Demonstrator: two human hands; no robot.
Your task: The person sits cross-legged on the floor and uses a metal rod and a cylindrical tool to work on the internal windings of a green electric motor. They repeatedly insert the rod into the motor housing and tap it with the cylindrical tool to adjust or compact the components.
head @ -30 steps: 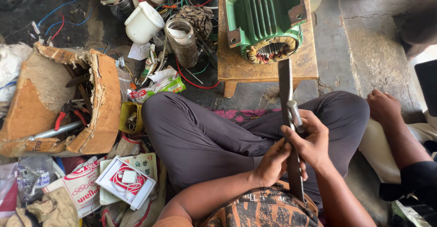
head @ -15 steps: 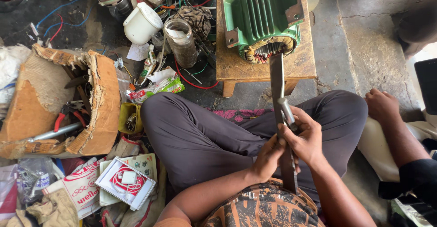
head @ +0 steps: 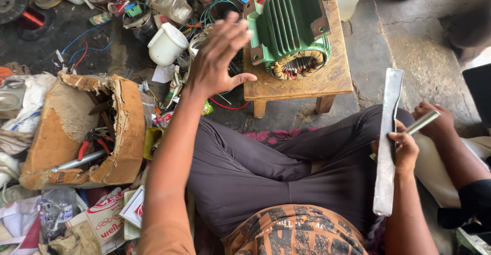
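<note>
My left hand (head: pixel 220 55) is stretched out forward with fingers spread, holding nothing, above the tangle of wires left of the wooden stool (head: pixel 335 81). A green motor stator (head: pixel 289 27) with copper windings rests on that stool. My right hand (head: pixel 401 150) grips a long flat metal bar (head: pixel 387 142) and a thin metal rod (head: pixel 422 122) over my right knee. Another person's hand (head: pixel 434 122) rests just to the right of it.
A torn cardboard box (head: pixel 87 127) with pliers and tools lies at the left. A white plastic jug (head: pixel 166 43), a clear jar (head: pixel 171 2), coloured wires and printed packets (head: pixel 110 216) litter the floor. Concrete floor lies at the right.
My left hand has let go of the bar and reached forward to the left. My right hand has carried the bar and rod to the right side, away from the stool.
</note>
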